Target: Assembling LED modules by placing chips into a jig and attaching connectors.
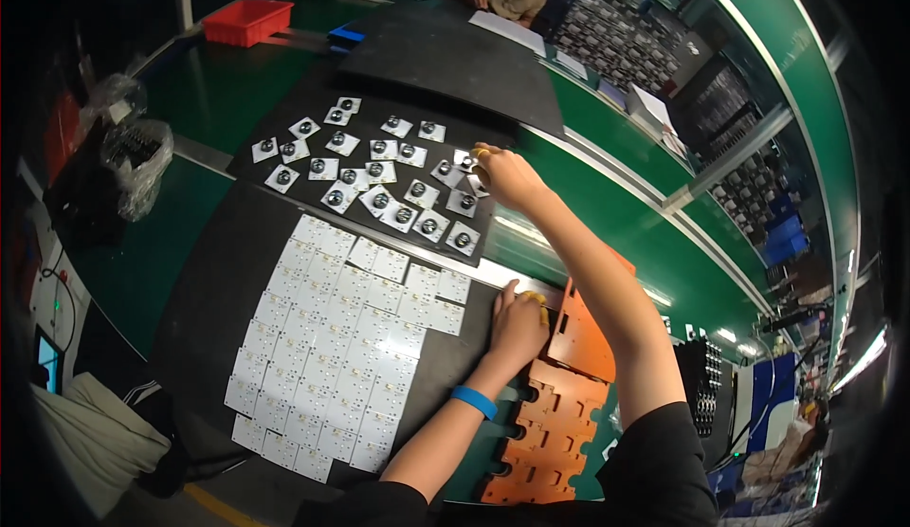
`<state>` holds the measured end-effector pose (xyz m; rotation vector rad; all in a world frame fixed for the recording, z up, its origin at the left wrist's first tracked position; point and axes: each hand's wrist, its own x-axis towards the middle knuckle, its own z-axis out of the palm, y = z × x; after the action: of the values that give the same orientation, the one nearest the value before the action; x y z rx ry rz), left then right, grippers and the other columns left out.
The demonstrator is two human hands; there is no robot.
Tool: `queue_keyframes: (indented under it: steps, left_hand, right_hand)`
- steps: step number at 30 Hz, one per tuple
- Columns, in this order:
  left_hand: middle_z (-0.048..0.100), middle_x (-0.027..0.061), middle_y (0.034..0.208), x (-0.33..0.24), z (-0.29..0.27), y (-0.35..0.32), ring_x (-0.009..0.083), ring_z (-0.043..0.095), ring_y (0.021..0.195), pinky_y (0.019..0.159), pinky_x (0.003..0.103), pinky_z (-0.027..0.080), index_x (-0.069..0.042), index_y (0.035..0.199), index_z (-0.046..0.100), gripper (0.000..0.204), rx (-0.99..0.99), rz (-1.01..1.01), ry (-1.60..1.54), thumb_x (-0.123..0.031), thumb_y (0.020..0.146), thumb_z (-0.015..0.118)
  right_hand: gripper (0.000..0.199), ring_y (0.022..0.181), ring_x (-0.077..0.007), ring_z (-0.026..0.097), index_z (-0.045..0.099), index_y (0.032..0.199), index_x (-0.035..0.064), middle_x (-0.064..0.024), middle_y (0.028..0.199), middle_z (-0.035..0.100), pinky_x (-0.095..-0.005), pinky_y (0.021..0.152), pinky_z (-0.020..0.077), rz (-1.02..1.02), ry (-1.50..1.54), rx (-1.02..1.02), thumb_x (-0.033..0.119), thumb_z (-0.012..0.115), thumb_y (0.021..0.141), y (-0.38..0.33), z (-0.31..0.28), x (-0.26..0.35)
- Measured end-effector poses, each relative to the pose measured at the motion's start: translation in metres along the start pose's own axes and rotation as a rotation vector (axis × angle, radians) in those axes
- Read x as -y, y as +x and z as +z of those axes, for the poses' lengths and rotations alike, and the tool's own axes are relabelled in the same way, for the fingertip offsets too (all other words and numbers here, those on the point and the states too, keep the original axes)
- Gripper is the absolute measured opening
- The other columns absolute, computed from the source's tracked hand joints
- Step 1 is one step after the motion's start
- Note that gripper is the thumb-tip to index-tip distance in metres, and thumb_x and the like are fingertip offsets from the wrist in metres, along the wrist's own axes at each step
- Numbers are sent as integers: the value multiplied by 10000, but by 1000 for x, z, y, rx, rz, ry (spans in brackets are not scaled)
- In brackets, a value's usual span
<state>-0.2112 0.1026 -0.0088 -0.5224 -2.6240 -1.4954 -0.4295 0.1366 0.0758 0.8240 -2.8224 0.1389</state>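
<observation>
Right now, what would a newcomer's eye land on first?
Probably the block of white boards, lower left of centre on the dark mat. Above it lie scattered white squares with black parts, the right hand at their right edge. Orange trays stand out beside the left hand.

You have a strip of bare dark mat (442, 364) between the white boards (322, 356) and your left hand (521, 325); orange trays (583, 342) stand just beside that hand, closing its right; your right forearm (592, 266) crosses above the green bench (607, 186), blocking passage there; scattered lens boards (403, 216) crowd your right hand (507, 176), some touching, others leaving narrow gaps.
</observation>
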Motion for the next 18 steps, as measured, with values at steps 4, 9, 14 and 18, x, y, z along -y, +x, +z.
queue_keyframes:
  steps: [4,9,14,18]
  left_hand:
    - [655,205,1052,-2,-5,-2,414,428,1238,1064,496,312,38,954,685,200,-18,34,-37,-65,819,579]
    - [639,200,1118,-7,-4,-4,395,438,1230,1021,486,324,15,861,711,164,-101,110,240,-72,756,619]
    - [529,190,1309,0,-13,2,453,262,1368,1059,608,254,2,1094,675,332,-264,73,587,-175,831,576]
    - [461,216,1385,14,-21,-3,477,292,1340,1062,637,219,-1,1265,570,470,-273,-122,746,-248,865,570]
  right_hand:
    - [190,881,-417,629,642,1011,-37,-220,1116,633,-443,788,525,31,44,16,57,567,864,-59,-46,10]
    - [208,752,-410,628,668,973,-43,-253,942,653,-425,698,511,183,175,-180,-42,529,819,-149,-68,7]
    - [337,549,-321,504,665,1013,-27,-231,757,611,-367,541,427,360,446,-239,-86,463,751,-254,-94,48]
    - [349,865,-278,676,663,1052,18,-149,1067,691,-308,731,518,114,628,-402,-117,475,790,-354,-116,105]
